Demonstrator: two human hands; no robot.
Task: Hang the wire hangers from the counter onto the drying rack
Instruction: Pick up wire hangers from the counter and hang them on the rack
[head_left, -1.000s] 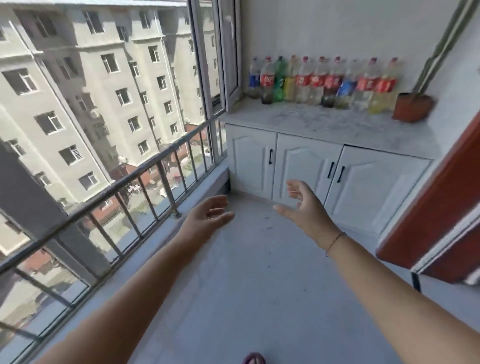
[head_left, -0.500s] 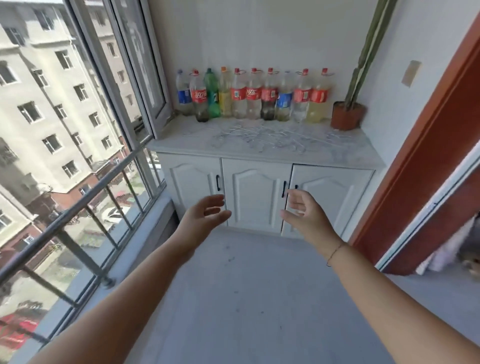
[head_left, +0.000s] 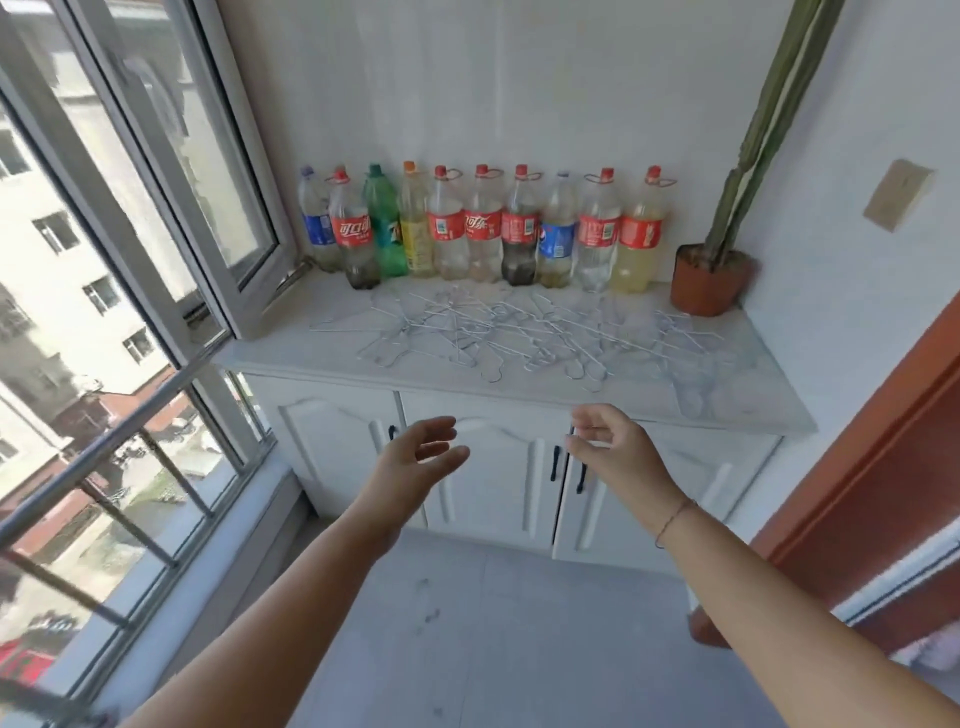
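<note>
I held my left hand and right hand apart, fingers loose and empty, short of the counter, seemingly poised to reach the wire hangers tangled there before the bottles.

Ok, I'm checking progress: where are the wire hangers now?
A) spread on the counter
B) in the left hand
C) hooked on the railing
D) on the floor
A: the wire hangers lie tangled on the counter in front of the bottles; the left hand and the right hand hold nothing.
</note>
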